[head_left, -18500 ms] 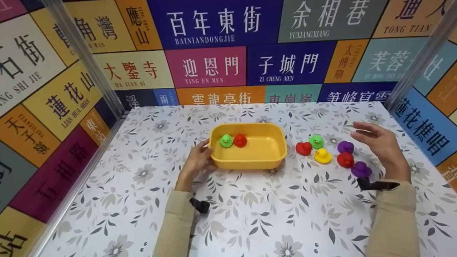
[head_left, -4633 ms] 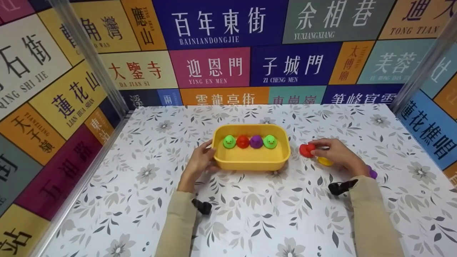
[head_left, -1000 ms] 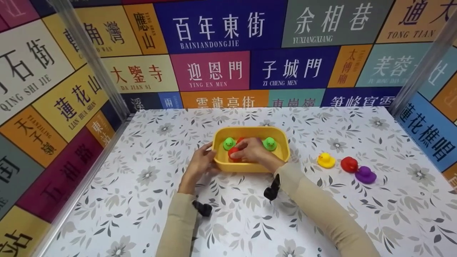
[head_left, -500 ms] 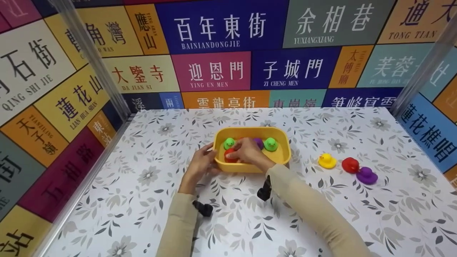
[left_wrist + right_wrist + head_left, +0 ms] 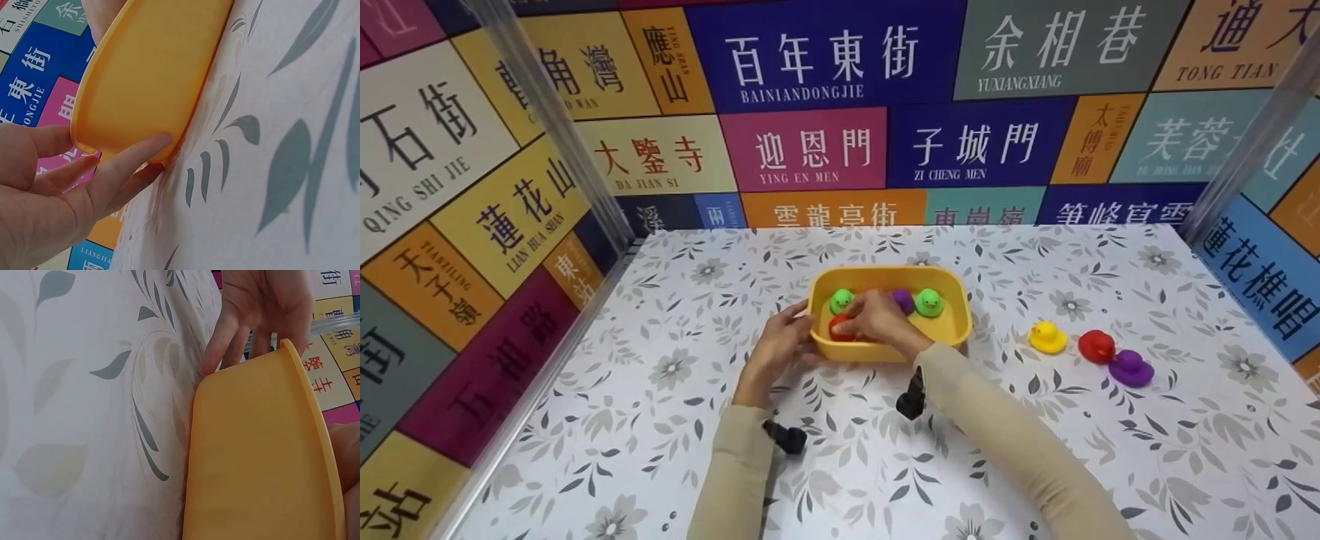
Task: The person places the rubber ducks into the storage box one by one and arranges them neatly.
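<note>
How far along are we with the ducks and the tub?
Two green ducks and a purple one sit in the yellow tub. Right hand holds a red duck inside it; left hand steadies the wall. Yellow, red, purple remain outside.

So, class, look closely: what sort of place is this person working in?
Probably a staged tabletop booth, not a home: panels printed like Chinese street signs wall in a table under floral cloth, metal posts stand at the corners, and toy ducks sit beside a yellow tub.

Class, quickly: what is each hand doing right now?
Left hand: open, fingers resting against the yellow tub.
Right hand: pinching a red duck inside the tub.
</note>
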Action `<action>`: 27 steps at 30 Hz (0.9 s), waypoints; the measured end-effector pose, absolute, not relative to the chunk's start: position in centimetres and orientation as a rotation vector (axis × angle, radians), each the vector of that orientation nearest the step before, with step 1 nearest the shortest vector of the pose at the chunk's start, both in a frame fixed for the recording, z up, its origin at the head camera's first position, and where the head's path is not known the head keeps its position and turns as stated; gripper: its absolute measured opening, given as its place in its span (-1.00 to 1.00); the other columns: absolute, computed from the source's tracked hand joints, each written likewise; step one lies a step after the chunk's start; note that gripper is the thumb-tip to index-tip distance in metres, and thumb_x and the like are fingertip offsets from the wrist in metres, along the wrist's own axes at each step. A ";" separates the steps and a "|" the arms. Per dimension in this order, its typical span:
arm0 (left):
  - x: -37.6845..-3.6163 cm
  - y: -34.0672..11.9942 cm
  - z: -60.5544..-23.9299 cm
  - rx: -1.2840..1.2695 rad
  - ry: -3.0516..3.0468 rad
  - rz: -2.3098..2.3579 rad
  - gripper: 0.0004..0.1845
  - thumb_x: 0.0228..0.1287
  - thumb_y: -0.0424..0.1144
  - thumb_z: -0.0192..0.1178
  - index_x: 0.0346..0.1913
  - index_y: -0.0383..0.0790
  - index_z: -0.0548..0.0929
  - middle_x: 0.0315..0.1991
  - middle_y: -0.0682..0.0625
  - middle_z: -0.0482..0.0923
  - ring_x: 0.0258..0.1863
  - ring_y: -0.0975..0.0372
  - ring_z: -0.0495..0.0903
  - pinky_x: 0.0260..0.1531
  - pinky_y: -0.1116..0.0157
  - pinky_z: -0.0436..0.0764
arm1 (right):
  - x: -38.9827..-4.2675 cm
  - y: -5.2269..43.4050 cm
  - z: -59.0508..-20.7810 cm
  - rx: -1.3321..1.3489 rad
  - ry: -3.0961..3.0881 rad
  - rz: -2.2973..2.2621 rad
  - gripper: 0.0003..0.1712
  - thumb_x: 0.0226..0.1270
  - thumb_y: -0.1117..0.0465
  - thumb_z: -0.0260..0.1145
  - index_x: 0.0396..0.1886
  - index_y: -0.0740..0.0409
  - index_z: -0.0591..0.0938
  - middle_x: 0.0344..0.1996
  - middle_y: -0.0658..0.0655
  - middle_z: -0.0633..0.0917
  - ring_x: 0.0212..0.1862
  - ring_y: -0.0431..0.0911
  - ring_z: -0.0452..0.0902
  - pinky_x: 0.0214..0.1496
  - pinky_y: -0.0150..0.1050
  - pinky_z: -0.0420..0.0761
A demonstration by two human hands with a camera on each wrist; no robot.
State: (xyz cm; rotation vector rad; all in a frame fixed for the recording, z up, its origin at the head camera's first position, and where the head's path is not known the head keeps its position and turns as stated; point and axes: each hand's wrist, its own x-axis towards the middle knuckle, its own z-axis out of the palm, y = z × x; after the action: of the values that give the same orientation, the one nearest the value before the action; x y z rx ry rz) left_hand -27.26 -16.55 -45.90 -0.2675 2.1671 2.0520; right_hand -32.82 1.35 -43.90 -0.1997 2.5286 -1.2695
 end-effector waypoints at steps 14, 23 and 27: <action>-27.5 -16.8 -46.0 -0.292 2.009 2.148 -0.42 0.48 -0.27 0.03 0.52 -0.13 0.28 0.27 -0.33 0.53 -0.21 0.10 0.72 -0.31 0.18 0.80 | -32.3 5.7 -39.7 -0.244 2.467 -1.343 -0.57 0.17 0.19 0.54 0.04 0.18 0.72 -0.05 0.14 0.78 -0.30 -0.17 0.61 -0.19 -0.23 0.77; -27.5 -16.9 -45.9 -0.316 1.968 2.156 -0.43 0.49 -0.25 0.05 0.51 -0.04 0.31 0.27 -0.30 0.54 -0.15 0.08 0.71 -0.33 0.22 0.78 | -29.7 11.4 -36.6 -0.325 2.551 -1.369 -0.59 0.26 0.09 0.48 0.09 0.06 0.70 0.13 0.16 0.70 -0.03 -0.01 0.70 -0.02 -0.21 0.77; -27.5 -16.8 -45.9 -0.294 1.965 2.162 -0.43 0.49 -0.26 0.04 0.52 -0.06 0.30 0.27 -0.32 0.53 -0.21 0.11 0.70 -0.42 0.27 0.75 | -28.9 14.5 -36.2 -0.318 2.610 -1.399 -0.52 0.26 0.02 0.48 0.14 0.07 0.68 0.16 0.19 0.69 0.01 -0.04 0.69 0.02 -0.24 0.73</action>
State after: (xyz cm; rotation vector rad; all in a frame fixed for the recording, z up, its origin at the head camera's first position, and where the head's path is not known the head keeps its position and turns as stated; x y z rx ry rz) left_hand -27.49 -16.82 -45.86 -0.2936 1.9651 2.1619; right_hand -28.88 14.48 -36.15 -0.3184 2.6102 -1.3989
